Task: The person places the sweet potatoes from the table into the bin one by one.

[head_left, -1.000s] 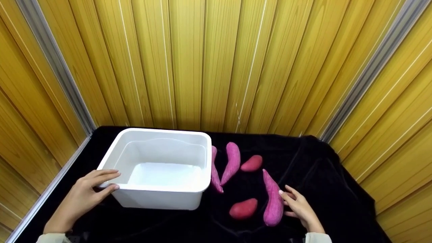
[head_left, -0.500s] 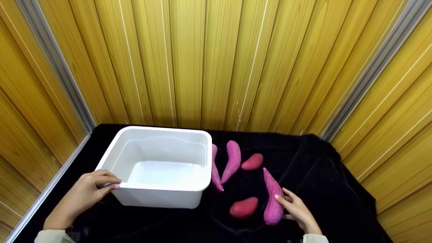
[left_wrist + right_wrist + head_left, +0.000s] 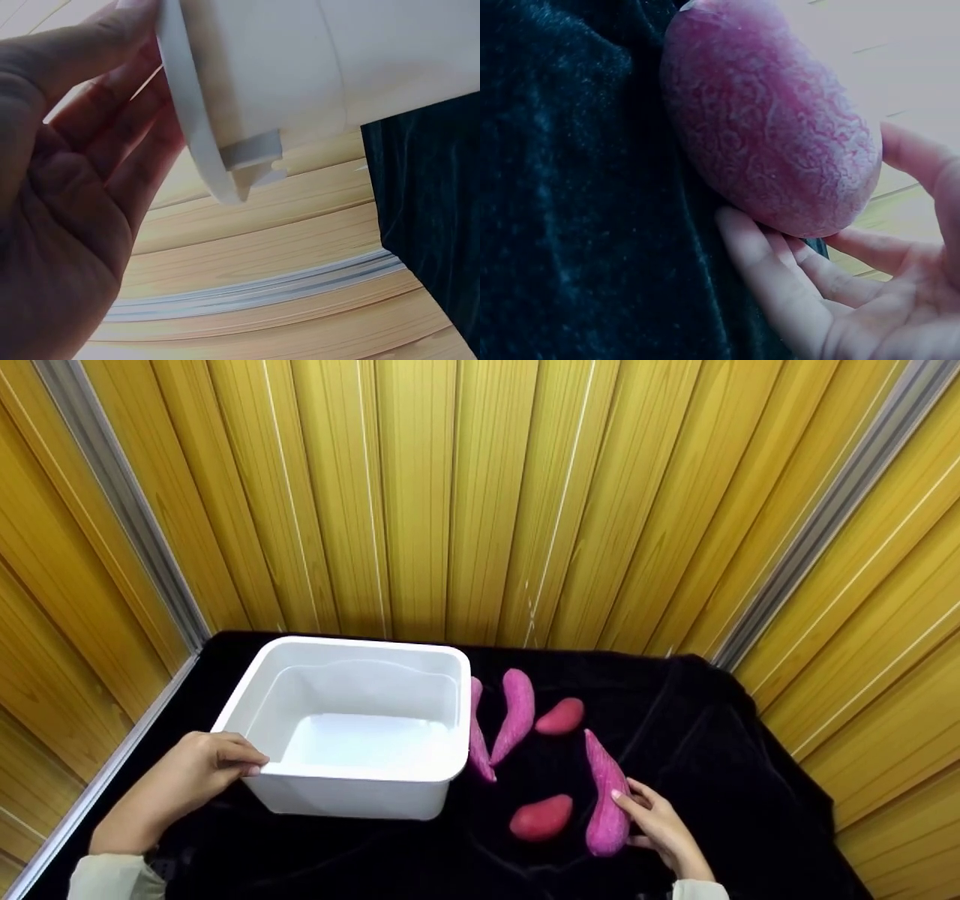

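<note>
My left hand (image 3: pixel 195 769) pinches the near left corner of a white plastic tub (image 3: pixel 360 775), thumb and fingers on its rim. In the left wrist view the rim of the tub (image 3: pixel 184 90) lies between the thumb and fingers of that hand (image 3: pixel 67 195). At the right, my right hand (image 3: pixel 664 829) holds a long purple sweet potato (image 3: pixel 604 810) by its thick lower part. The thumb is on top and the fingers reach round its right side. Seen from the right wrist, the sweet potato (image 3: pixel 772 127) has wrinkled skin and fingertips (image 3: pixel 739 225) at its underside.
Two more purple sweet potatoes, one upright-lying (image 3: pixel 516 712) and one partly hidden by the tub (image 3: pixel 480 742), lie right of it. Two smaller red tubers (image 3: pixel 561 716) rest on the black cloth (image 3: pixel 712 735). Yellow wood-patterned walls (image 3: pixel 487 510) enclose the table.
My right thumb has come further over the sweet potato, and the hand now holds it. My left thumb and fingers have drawn together on the tub's rim. The sweet potato has hardly moved.
</note>
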A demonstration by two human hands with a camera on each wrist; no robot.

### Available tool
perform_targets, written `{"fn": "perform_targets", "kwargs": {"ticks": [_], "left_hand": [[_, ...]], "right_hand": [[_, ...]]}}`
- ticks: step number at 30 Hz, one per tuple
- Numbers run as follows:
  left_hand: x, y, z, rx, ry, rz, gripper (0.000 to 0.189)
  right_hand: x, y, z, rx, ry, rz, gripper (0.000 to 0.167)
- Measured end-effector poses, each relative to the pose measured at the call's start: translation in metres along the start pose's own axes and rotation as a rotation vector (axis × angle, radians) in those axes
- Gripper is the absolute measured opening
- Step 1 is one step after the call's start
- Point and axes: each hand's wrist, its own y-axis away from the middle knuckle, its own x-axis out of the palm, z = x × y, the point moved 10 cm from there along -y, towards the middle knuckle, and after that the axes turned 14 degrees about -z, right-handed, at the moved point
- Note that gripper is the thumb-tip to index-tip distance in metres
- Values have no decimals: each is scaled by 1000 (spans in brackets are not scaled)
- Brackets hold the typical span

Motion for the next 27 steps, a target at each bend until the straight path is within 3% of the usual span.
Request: {"fn": "perform_targets", "kwargs": {"ticks": [8,18,27], "left_hand": [[-1,-4,-2,20,-52,6,20],[-1,-3,0,7,-51,-8,21],[-1,-2,5,-43,-33,-6,21]], "right_hand": [[-1,0,0,10,-20,-13,68],[-1,-1,1,-9,-16,-31,69],[-2,-1,2,-8,-19,-47,68]]}}
